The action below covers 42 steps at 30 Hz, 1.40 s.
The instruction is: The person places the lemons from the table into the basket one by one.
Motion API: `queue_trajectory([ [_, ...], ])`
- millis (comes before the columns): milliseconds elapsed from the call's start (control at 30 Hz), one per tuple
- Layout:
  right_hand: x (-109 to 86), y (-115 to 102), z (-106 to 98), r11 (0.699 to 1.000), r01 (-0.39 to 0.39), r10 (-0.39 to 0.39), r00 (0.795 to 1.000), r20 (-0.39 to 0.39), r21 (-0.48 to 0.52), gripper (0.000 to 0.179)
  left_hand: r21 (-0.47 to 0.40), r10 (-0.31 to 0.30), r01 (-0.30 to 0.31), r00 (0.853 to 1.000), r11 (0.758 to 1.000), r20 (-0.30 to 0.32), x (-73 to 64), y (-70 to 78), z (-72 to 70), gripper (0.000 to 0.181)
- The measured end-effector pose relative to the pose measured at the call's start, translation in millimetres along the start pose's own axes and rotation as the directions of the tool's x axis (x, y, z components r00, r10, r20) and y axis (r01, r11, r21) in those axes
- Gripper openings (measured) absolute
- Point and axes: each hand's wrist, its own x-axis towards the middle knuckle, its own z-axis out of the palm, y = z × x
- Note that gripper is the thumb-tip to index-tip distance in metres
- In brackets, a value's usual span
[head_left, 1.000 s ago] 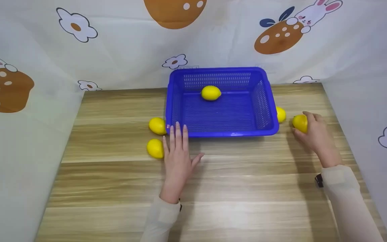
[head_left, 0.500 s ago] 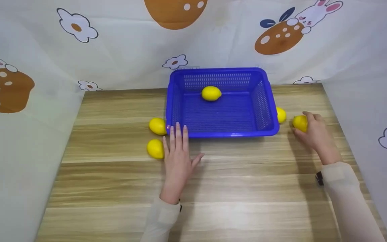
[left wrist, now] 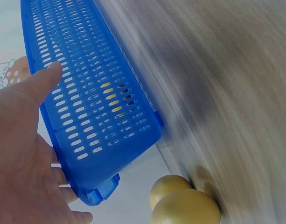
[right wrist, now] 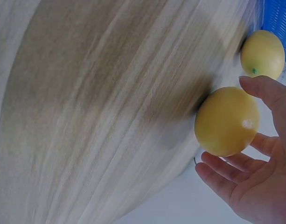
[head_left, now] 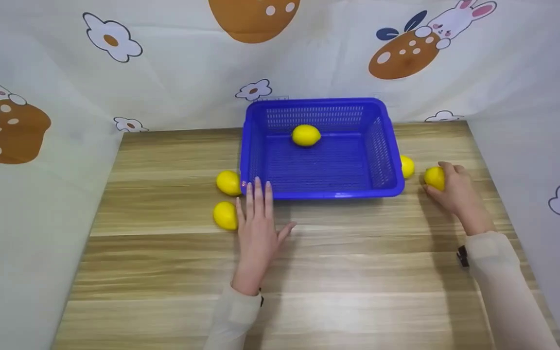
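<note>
My left hand (head_left: 256, 233) lies with straight fingers, tips reaching over the front left rim of a blue plastic basket (head_left: 323, 195). In the left wrist view its palm faces the basket's slotted side (left wrist: 82, 88). On the right, my right hand (head_left: 461, 194) curls its thumb and fingers round a lemon (head_left: 434, 178), low at the tabletop. The right wrist view shows the thumb above this lemon (right wrist: 226, 122) and fingers beneath it. One lemon (head_left: 306, 135) lies inside the basket, toward the back.
Another lemon (head_left: 407, 166) sits against the basket's right side, partly hidden. To the left are a lemon (head_left: 228, 183) at the basket's corner and a second lemon (head_left: 225, 215) beside my left fingers. Printed cloth (head_left: 183, 73) walls the wooden table (head_left: 163, 272) at the back and sides.
</note>
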Motion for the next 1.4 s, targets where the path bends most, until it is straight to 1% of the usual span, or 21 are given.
queue_trajectory([
  [100,1.8,0.7,1.0,1.000,0.007,-0.007,1.000,0.002,-0.010,0.076,0.004,0.002,-0.002,1.000,1.000,-0.005,-0.3,0.1,0.0,0.108],
  [267,4.5,1.0,2.1,1.000,-0.019,0.020,0.999,0.037,-0.017,0.077,-0.017,-0.005,0.005,1.000,1.000,0.006,-0.4,0.9,-2.0,0.109],
  [400,6.4,1.4,2.4,0.999,-0.031,0.032,0.998,0.054,-0.020,0.077,-0.011,-0.004,0.004,1.000,1.000,-0.002,-0.1,0.5,-1.3,0.109],
  [733,9.5,2.9,2.6,0.999,-0.037,0.038,0.997,0.064,-0.020,0.076,-0.026,-0.003,0.003,1.000,1.000,0.000,-0.1,0.6,-0.8,0.109],
  [867,9.7,3.5,4.2,0.999,-0.035,0.037,0.998,0.060,-0.032,0.074,-0.029,-0.005,0.006,1.000,1.000,0.007,-0.2,-0.1,-0.3,0.109],
  [1100,7.9,4.1,6.2,0.999,0.014,-0.014,1.000,0.020,-0.031,0.068,-0.024,-0.003,0.003,1.000,1.000,0.007,-0.8,0.3,0.0,0.109],
  [1267,6.6,5.9,5.9,0.999,0.022,-0.021,1.000,0.018,-0.038,0.070,-0.037,-0.006,0.006,1.000,0.999,0.011,-0.4,0.0,1.8,0.109],
  [1400,5.3,5.9,4.6,0.999,0.023,-0.023,1.000,0.017,-0.028,0.071,-0.030,-0.007,0.007,1.000,1.000,0.014,-0.2,-0.3,2.1,0.109],
])
